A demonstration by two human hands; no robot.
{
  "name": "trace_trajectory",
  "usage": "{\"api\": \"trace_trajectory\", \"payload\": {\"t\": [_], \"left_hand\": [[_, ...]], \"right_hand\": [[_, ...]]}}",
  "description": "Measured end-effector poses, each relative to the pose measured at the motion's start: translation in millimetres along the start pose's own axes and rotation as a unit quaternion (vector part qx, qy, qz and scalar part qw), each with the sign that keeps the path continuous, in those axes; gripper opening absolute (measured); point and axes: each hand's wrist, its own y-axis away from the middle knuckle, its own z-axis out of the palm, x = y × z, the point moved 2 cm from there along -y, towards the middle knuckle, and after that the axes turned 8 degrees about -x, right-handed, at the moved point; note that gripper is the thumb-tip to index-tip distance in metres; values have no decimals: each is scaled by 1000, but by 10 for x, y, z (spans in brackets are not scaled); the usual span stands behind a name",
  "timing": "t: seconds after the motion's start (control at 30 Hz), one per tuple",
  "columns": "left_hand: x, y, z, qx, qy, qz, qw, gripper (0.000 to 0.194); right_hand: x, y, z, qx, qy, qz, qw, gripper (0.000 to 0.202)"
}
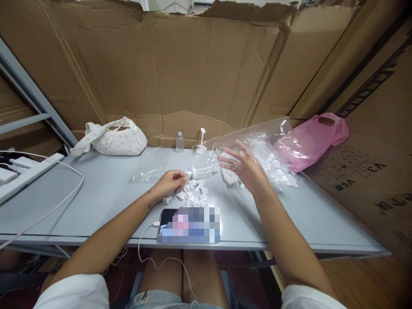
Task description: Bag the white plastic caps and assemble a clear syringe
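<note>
My left hand [171,182] is closed in a pinch, its fingertips on a small white plastic cap [188,174]. That cap lines up with the end of a clear, ribbed plastic piece [202,172] lying on the table; whether they are joined is unclear. Just below lies a loose pile of small white funnel-shaped caps [191,199]. Raised over the table, my right hand [241,165] is open with fingers spread. Close behind it is a large clear plastic bag [267,154] with whitish contents that I cannot make out.
A clear bottle [179,142] and a white pump top [202,139] stand at the back. A flat clear bag [151,165] lies left. Around them are a floral pouch [120,137], pink bag [310,141], charging phone [189,225], power strip [28,178] and cardboard walls [199,64].
</note>
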Motion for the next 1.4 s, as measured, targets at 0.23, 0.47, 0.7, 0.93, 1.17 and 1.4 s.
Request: {"api": "trace_trajectory", "payload": {"t": [0.23, 0.47, 0.7, 0.93, 1.17, 1.4], "left_hand": [[200, 114, -18, -79, 71, 115, 988, 40], [272, 222, -21, -180, 237, 129, 946, 85], [277, 198, -54, -38, 181, 70, 980, 52], [288, 174, -60, 42, 185, 85, 978, 44], [308, 189, 4, 90, 124, 132, 979, 32], [243, 252, 35, 175, -87, 143, 970, 21]], "right_hand": [[-20, 66, 33, 61, 365, -221, 902, 59], [160, 76, 319, -86, 622, -234, 742, 81], [286, 105, 435, -112, 690, -272, 662, 94], [280, 34, 278, 4, 398, -151, 905, 62], [325, 64, 424, -118, 65, 83, 987, 48], [348, 96, 511, -64, 87, 81, 991, 39]]}}
